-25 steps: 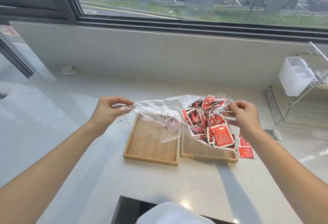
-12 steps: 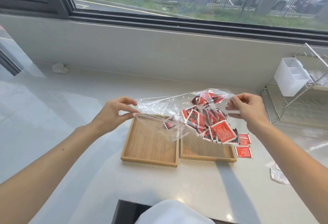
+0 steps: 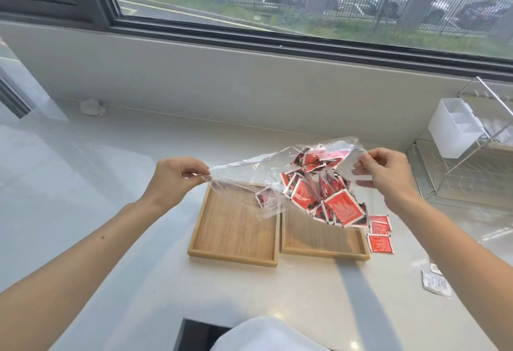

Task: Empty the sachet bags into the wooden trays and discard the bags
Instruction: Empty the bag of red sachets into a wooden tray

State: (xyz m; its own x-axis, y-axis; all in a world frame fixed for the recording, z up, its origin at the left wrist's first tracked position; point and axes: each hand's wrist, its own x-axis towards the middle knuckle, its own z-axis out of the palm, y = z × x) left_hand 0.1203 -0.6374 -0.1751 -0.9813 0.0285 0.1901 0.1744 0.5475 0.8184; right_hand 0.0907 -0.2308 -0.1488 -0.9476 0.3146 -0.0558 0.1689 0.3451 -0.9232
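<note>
At the bottom edge a white cloth-covered shape [image 3: 266, 334] sits just in front of a dark rectangular opening [image 3: 194, 335] in the pale stone countertop [image 3: 305, 300]. Farther in, two shallow square wooden trays lie side by side and touching: the left wooden tray [image 3: 234, 232] and the right wooden tray [image 3: 322, 238], both showing bare slatted bottoms. Just beside the right tray's right rim, three loose red square sachets [image 3: 380, 235] lie on the countertop, and nearer the right edge a crumpled whitish wrapper [image 3: 436, 283] rests apart from them. Above the trays, both hands hold up a clear crinkled plastic bag [image 3: 249, 184] stretched between them. The left hand [image 3: 175, 181] is closed, thumb and fingers pinching the bag's left end. The right hand [image 3: 385, 173] pinches the bag's right end between thumb and forefinger, the other fingers loosely curled. A heap of red-and-black sachets [image 3: 322, 192] hangs in the bag's right half, over the back of the right tray; whether any have left the bag cannot be told. Beyond, at the right, a clear acrylic rack [image 3: 472, 156] carries a white plastic divided box [image 3: 452, 131]. At the far left a small white crumpled lump [image 3: 93, 107] lies against the grey wall under the dark-framed window [image 3: 249, 36].
</note>
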